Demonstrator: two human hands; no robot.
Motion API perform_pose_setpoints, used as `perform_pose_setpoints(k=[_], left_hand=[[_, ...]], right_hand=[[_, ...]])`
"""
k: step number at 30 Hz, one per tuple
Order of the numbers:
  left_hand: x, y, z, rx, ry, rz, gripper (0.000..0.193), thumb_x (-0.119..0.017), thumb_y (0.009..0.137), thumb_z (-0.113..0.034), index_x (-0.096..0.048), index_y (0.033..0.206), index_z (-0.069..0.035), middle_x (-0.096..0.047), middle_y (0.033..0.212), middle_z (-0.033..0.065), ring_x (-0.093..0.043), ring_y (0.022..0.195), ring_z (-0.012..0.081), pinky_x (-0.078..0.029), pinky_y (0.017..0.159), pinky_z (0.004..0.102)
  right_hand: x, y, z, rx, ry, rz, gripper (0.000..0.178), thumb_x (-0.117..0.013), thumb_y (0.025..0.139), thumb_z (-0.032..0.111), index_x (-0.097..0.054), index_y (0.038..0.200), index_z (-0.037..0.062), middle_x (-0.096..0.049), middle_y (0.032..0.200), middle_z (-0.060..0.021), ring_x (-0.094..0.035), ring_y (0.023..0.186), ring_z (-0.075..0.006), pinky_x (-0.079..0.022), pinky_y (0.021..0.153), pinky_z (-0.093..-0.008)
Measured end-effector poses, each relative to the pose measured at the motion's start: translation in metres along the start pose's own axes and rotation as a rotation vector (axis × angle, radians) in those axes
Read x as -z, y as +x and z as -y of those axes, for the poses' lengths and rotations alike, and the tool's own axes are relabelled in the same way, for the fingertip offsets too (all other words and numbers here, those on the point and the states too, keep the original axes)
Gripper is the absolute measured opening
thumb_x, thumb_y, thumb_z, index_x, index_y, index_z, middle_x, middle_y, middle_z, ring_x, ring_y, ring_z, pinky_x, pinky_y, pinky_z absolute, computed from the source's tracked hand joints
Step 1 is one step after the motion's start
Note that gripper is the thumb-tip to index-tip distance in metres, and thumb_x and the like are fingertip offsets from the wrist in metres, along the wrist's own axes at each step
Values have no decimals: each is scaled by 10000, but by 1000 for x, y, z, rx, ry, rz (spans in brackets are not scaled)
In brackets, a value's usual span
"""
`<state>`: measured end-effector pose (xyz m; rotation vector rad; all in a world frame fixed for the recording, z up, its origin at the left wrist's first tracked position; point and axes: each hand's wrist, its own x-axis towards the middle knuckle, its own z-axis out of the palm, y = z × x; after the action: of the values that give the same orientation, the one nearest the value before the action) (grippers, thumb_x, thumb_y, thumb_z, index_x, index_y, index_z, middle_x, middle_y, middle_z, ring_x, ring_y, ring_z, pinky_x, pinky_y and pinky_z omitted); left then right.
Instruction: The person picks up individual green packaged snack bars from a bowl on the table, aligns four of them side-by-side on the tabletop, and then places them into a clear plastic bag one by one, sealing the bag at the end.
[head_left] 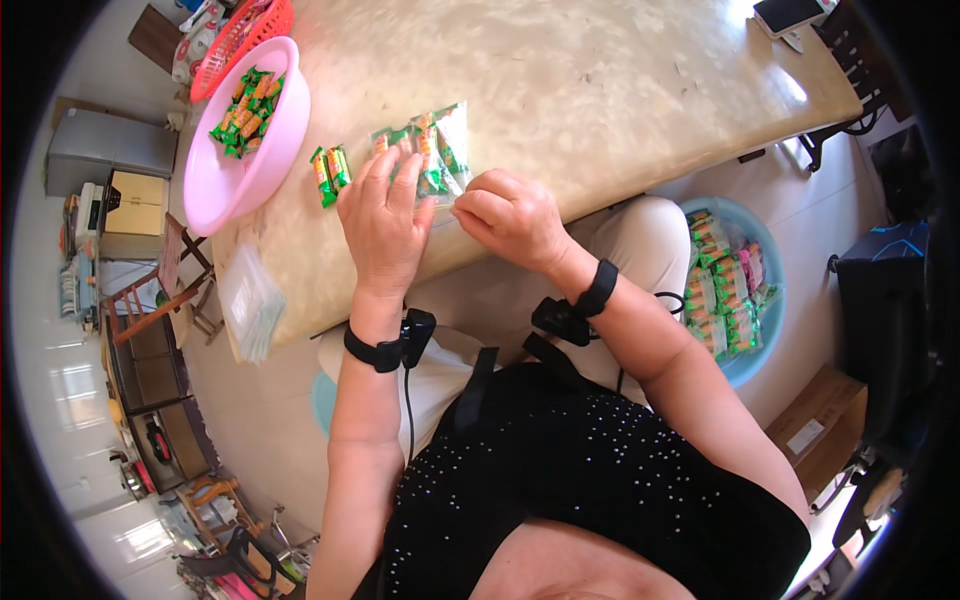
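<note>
On the table's near edge lies a clear plastic bag holding several small green-and-orange wrapped snack packets. My left hand rests over the bag's near left part, fingers stretched out, hiding some of the packets. My right hand is closed in a pinch at the bag's near right edge, just beside my left thumb; the exact pinch point is partly hidden by the fingers. Two loose wrapped packets lie side by side just left of my left hand.
A pink basin with more wrapped packets tilts at the table's left, beside a red basket. A stack of clear bags lies at the near left corner. Right of my knee, a blue tub on the floor holds filled bags, near a cardboard box.
</note>
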<state>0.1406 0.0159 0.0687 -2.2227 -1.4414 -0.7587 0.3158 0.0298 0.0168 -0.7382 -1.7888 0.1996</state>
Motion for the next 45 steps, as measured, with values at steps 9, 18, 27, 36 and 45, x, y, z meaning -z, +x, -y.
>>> perform_pose_setpoints(k=[9, 18, 27, 36, 45], left_hand=[[-26, 12, 9, 57, -152, 130, 385, -756, 761, -127, -659, 1134, -121, -701, 1075, 59, -636, 1042, 230, -406, 977, 421], [-9, 5, 14, 15, -148, 189, 504, -757, 759, -184, -624, 1237, -96, -621, 1257, 121, -561, 1192, 298, -393, 1015, 424], [19, -35, 103, 217, -99, 219, 447, -719, 791, -177, -647, 1212, -45, -603, 1256, 210, -585, 1131, 385, -474, 957, 446], [3, -20, 102, 230, 18, 374, 262, -659, 858, -109, -691, 1105, -191, -653, 942, 84, -657, 866, 311, -526, 720, 435], [65, -49, 64, 235, -66, 239, 270, -677, 839, -46, -685, 1076, -175, -624, 874, 89, -633, 766, 296, -498, 647, 396]], right_hand=[[2, 0, 1, -1, -19, 25, 153, -742, 696, 36, -658, 798, 114, -624, 811, -26, -629, 707, -221, -528, 588, -338], [-1, 0, 2, -31, 5, 22, 127, -718, 742, 67, -632, 825, 110, -603, 821, -42, -615, 734, -244, -520, 610, -364], [0, 5, 9, -93, -40, 91, 134, -720, 743, 68, -652, 849, 116, -622, 844, -39, -633, 760, -242, -531, 621, -367], [0, 5, 7, -86, -68, 88, 116, -719, 736, 81, -650, 822, 116, -613, 851, -30, -624, 777, -231, -521, 612, -358], [3, 7, 6, -58, -51, 73, 150, -762, 708, 54, -665, 812, 101, -620, 805, -38, -621, 713, -226, -516, 578, -350]])
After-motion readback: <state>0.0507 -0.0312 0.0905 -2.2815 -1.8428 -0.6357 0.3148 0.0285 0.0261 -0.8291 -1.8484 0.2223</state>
